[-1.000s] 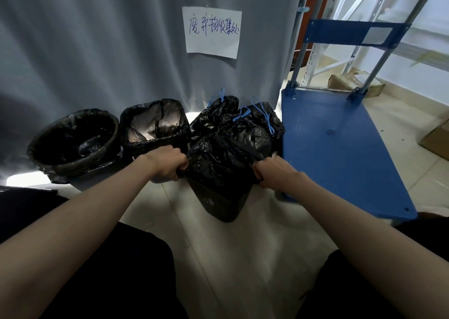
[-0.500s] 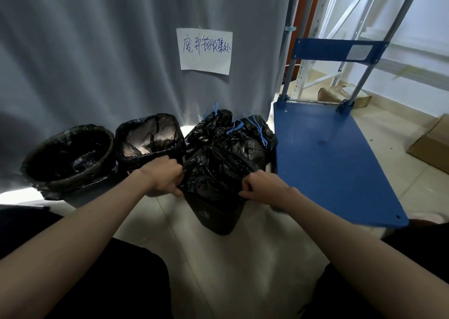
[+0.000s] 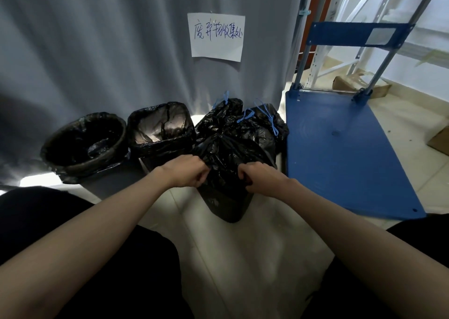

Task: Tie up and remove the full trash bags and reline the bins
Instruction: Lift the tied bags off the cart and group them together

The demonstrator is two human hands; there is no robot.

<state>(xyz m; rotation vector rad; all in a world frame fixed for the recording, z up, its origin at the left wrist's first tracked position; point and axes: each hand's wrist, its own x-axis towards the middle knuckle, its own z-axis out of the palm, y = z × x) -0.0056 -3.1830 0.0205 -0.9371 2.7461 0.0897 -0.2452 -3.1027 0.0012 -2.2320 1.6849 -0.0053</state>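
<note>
Nearest, two bare forearms reaching forward over dark trousers and a pale tiled floor (image 3: 243,258). Just beyond, left hand (image 3: 187,170) clenched on a bunch of black plastic at the left side of the full trash bag (image 3: 228,153), fingers curled tight round the film. Right hand (image 3: 261,177) likewise curled, pinching the bag's gathered edge on the right side; both hands close together, only a narrow fold of plastic between them. Bag drawn up into a peak above the hands, still seated in the dark bin (image 3: 226,204) standing on the floor straight ahead. Whether a knot is formed cannot be told. Directly behind, touching that bag, tied black bags (image 3: 257,129) heaped together, with blue drawstrings (image 3: 269,119) sticking out at their tops. To the left of the heap, a square bin (image 3: 160,134) lined with black film, mouth open, liner folded over the rim. Further left, just beside it, a round bin (image 3: 85,143) also lined in black, liner rolled over its rim. To the right, a blue platform trolley (image 3: 340,153) lying flat on the floor, handle frame upright at its far end. Farthest back, a grey curtain (image 3: 97,51) hanging behind the bins, with a white paper sign (image 3: 216,36) bearing handwritten characters fixed to it. Beyond the trolley, cardboard boxes (image 3: 359,85) on the floor near metal shelving uprights.
</note>
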